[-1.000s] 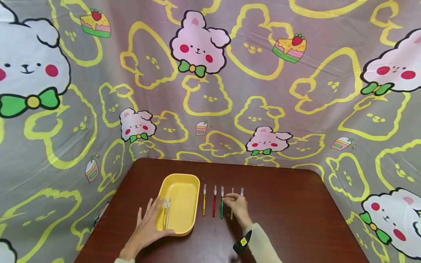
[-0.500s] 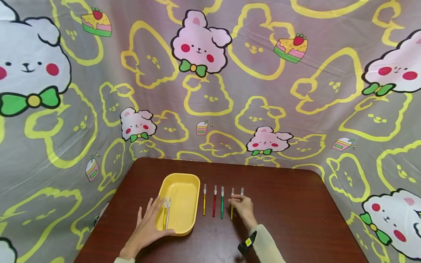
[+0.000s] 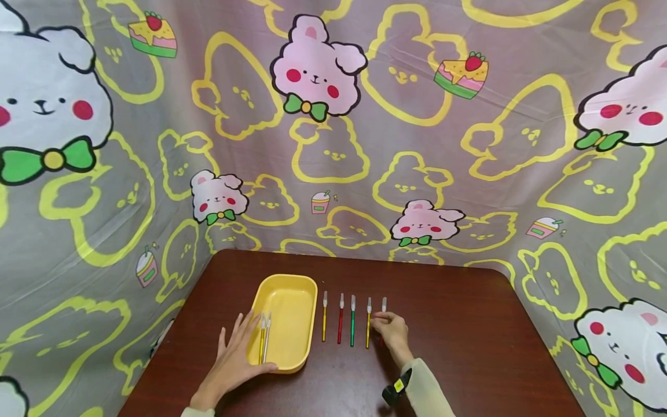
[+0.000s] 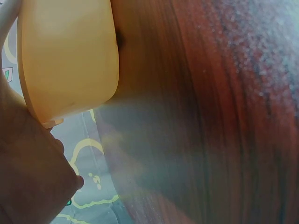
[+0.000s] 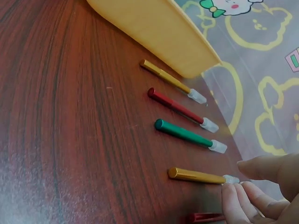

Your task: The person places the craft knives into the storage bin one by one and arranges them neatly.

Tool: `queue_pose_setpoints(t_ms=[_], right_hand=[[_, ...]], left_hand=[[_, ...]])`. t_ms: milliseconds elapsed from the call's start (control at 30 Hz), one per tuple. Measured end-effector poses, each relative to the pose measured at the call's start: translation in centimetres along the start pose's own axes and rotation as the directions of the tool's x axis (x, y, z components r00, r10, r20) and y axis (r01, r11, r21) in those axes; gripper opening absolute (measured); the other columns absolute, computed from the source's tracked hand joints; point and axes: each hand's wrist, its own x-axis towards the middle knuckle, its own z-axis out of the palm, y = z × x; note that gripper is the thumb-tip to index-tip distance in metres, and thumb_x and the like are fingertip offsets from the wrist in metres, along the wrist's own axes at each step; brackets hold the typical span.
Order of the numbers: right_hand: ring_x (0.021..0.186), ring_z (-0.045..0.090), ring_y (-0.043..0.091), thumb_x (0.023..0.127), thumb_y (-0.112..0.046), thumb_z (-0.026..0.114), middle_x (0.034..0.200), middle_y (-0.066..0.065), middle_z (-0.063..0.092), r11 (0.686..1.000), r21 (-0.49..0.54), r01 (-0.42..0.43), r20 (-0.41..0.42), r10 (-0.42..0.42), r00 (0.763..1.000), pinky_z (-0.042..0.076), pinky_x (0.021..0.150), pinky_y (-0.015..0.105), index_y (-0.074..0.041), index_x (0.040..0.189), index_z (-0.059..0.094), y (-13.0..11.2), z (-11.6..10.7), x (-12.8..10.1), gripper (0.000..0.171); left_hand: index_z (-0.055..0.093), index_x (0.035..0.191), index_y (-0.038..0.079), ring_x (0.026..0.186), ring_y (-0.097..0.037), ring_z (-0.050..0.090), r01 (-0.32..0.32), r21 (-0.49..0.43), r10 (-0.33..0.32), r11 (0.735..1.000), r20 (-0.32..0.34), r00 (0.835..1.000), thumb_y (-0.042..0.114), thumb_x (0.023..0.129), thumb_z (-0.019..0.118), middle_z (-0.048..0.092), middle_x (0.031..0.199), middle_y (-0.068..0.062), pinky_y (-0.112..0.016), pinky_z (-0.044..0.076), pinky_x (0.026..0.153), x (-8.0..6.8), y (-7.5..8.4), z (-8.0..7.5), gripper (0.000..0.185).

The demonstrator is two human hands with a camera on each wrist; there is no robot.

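Table (image 3: 469,347) first, then yellow tray (image 3: 292,289) under my flat, relaxed left hand (image 3: 234,362), then my right hand (image 3: 393,333) pinching the far-right red pen (image 5: 205,217) beside four more pens (image 3: 345,321).

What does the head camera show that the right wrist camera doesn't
Only the head view shows the left hand resting on the yellow tray's near left rim with two pens in the tray, plus the cartoon cloth backdrop in full. Only the right wrist view shows the right hand's fingertips on the red pen close up. Both show the yellow tray, the row of pens and the right hand.
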Motion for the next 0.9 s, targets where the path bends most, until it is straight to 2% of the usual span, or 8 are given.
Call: queue_pose_setpoints(t_ms=[367,600,733,900], right_hand=[[0.068,0.067,0.006,0.080,0.001,0.084,0.084,0.016,0.079,0.999,0.047,-0.023,-0.035,0.025,0.999,0.046,0.059,0.018,0.010,0.099,0.076,0.8,-0.3,0.1,0.022],[0.068,0.068,0.007,0.082,0.001,0.083,0.087,0.016,0.079,0.997,0.056,-0.047,-0.056,0.050,0.997,0.049,0.053,0.019,0.008,0.101,0.077,1.1,-0.7,0.4,0.021],[0.071,0.072,0.011,0.079,0.001,0.086,0.086,0.015,0.079,1.000,-0.001,-0.027,-0.092,0.027,0.995,0.053,0.067,0.024,0.007,0.099,0.078,1.6,-0.8,0.5,0.023],[0.079,0.075,0.020,0.075,0.001,0.088,0.084,0.013,0.079,0.999,-0.040,-0.035,-0.125,0.029,0.992,0.053,0.092,0.044,0.005,0.097,0.078,2.0,-0.8,0.4,0.025]], left_hand=[[0.036,0.164,0.006,0.155,-0.051,0.020,-0.030,-0.002,0.029,1.000,-0.038,0.999,0.071,0.066,0.089,0.027,0.172,-0.017,-0.080,0.008,0.115,-0.1,-0.1,0.2,0.129],[0.037,0.163,0.006,0.154,-0.051,0.021,-0.036,0.000,0.036,0.999,-0.049,0.998,0.070,0.066,0.089,0.028,0.171,-0.018,-0.080,0.009,0.114,-0.1,-0.1,0.2,0.128],[0.037,0.163,0.005,0.154,-0.051,0.021,-0.035,-0.001,0.034,0.999,-0.047,0.998,0.069,0.066,0.089,0.028,0.171,-0.018,-0.080,0.009,0.114,-0.1,-0.1,0.2,0.128],[0.036,0.163,0.005,0.155,-0.051,0.020,-0.032,-0.007,0.032,0.999,-0.044,0.999,0.068,0.067,0.090,0.028,0.171,-0.018,-0.080,0.009,0.115,-0.1,-0.1,0.2,0.127]])
